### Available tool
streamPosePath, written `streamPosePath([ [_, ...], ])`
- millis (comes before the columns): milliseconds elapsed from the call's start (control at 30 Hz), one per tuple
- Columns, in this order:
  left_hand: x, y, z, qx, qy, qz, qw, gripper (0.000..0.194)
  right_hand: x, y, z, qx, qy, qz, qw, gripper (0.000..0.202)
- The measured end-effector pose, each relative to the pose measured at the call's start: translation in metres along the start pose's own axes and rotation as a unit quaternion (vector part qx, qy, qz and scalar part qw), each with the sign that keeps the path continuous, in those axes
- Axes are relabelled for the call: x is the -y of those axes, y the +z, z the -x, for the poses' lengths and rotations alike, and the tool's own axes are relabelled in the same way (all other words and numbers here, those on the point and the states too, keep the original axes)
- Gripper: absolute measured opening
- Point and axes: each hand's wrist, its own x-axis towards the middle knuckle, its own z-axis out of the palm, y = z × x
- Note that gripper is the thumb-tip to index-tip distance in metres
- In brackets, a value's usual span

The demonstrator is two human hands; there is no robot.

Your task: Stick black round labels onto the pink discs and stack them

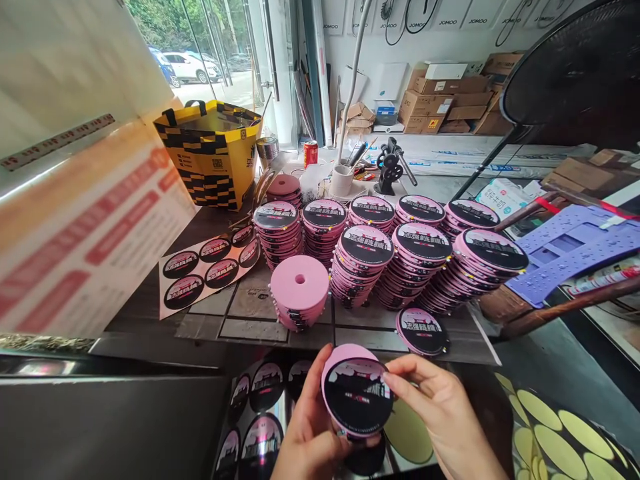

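Note:
My left hand (pixel 311 423) is wrapped around a pink foam disc (pixel 346 351), tilted toward me. A round black-and-pink sticker (pixel 356 403) covers most of its face, set low so that a pink crescent shows above. My right hand (pixel 440 403) pinches the sticker's right edge between thumb and fingertips. Below my hands lies a sheet of round stickers (pixel 263 433), partly hidden by them. A pale yellow round spot (pixel 407 430) shows beneath my right hand. Just beyond stands a stack of plain pink discs (pixel 300 283), and a stickered disc (pixel 423 331) lies to its right.
Several stacks of stickered discs (pixel 367 247) stand across the table. Another sticker sheet (pixel 200 273) lies left, near a yellow-and-black bag (pixel 215 157). Yellow-backed round pieces (pixel 565 433) are at lower right. A red can (pixel 311 154) and a fan (pixel 565 67) stand farther back.

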Motion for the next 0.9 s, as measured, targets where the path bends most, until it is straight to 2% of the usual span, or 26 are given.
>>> streamPosePath([
  [600, -0.0033, 0.0047, 0.0019, -0.033, -0.013, -0.017, 0.999, 0.065, -0.0024, 0.0013, 0.0007, -0.007, 0.0, -0.005, 1.0, 0.022],
  [900, 0.0024, -0.0004, -0.0017, -0.009, 0.01, -0.007, 1.0, 0.066, -0.0011, 0.0036, 0.0025, -0.011, -0.014, 0.011, 1.0, 0.022],
])
